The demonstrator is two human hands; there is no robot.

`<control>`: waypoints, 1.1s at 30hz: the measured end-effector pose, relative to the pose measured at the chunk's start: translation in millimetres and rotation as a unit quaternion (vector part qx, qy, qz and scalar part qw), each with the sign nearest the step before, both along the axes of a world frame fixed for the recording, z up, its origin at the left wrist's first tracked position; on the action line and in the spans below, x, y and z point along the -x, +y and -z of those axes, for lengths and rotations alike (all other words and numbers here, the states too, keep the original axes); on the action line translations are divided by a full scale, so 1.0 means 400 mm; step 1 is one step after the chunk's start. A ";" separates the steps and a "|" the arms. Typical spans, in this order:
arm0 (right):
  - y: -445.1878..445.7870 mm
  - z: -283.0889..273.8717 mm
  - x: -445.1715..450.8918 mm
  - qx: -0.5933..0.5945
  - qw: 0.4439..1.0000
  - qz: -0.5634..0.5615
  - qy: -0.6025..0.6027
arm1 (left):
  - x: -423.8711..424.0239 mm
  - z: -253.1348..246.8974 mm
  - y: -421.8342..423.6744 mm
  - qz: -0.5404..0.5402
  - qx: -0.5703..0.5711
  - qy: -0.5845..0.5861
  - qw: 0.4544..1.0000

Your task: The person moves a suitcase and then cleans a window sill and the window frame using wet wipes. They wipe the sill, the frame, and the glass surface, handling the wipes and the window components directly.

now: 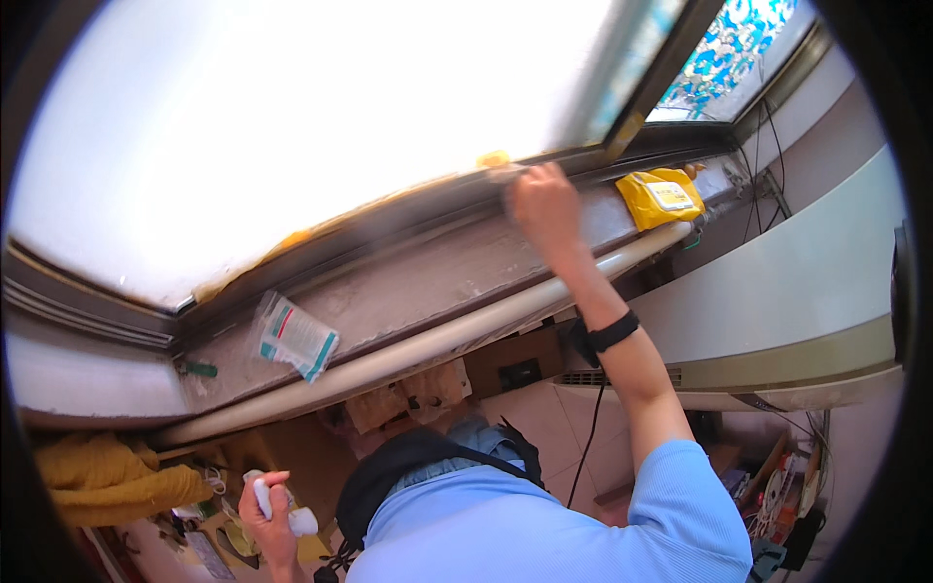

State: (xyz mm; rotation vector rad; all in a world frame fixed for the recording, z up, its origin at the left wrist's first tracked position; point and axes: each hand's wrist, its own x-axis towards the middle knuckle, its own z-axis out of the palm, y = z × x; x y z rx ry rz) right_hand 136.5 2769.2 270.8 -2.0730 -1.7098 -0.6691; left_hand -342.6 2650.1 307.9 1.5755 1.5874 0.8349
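Observation:
My right hand (548,218) reaches to the lower rail of the window frame (408,218), its fingers curled. A small, pale, blurred thing (503,173) shows at the fingertips; motion blur hides what it is. Just beyond lies a yellow patch (493,157) on the lower edge of the bright window pane (328,109). Ragged yellowish residue (291,239) runs along that edge to the left. Low at the left, away from the sill, my left hand (268,521) grips a white bottle (302,522), partly covered by the fingers.
On the dusty windowsill (437,280) lie a yellow wet-wipe pack (662,198) and a clear plastic packet (299,335) bearing writing. A white pipe (466,326) runs along the sill's front. At right stands a large white appliance (787,291); mustard cloth (116,481) lies at lower left.

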 end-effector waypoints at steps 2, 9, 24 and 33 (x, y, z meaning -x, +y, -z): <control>0.035 -0.005 0.131 -0.012 0.997 -0.080 0.006 | -0.011 -0.018 0.002 0.024 -0.011 -0.023 0.999; 0.134 0.005 0.456 0.007 0.987 -0.159 -0.021 | 0.079 0.031 -0.036 -0.027 -0.016 -0.049 0.998; 0.195 -0.073 0.813 0.261 0.949 -0.166 0.051 | 0.230 0.048 -0.093 -0.126 0.009 -0.077 0.989; 0.215 -0.043 0.865 0.182 0.954 -0.237 0.026 | 0.271 0.081 -0.093 -0.143 0.005 -0.125 0.982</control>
